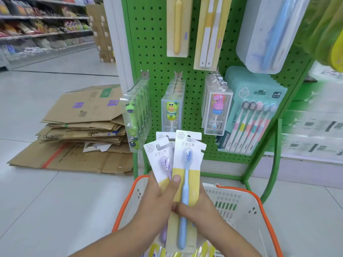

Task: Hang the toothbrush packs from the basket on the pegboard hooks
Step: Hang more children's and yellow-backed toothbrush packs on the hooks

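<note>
From the head camera, both hands meet over the white plastic basket with an orange rim (pixel 241 204), holding a fan of flat white-and-yellow card toothbrush packs upright. The left hand (pixel 157 199) is curled shut around the fan's lower left side, its thumb (pixel 175 182) pressed on the front of the foremost pack with a blue toothbrush (pixel 187 175). A pack with a purple toothbrush (pixel 161 160) splays out behind it to the left. The right hand (pixel 200 210) grips the blue pack's lower right edge, its fingers hidden behind the card. The packs' tops reach the lower edge of the green perforated metal pegboard (pixel 196 75), just below the clear boxed cartoon-figure toothbrushes (pixel 171 112) on its hooks.
</note>
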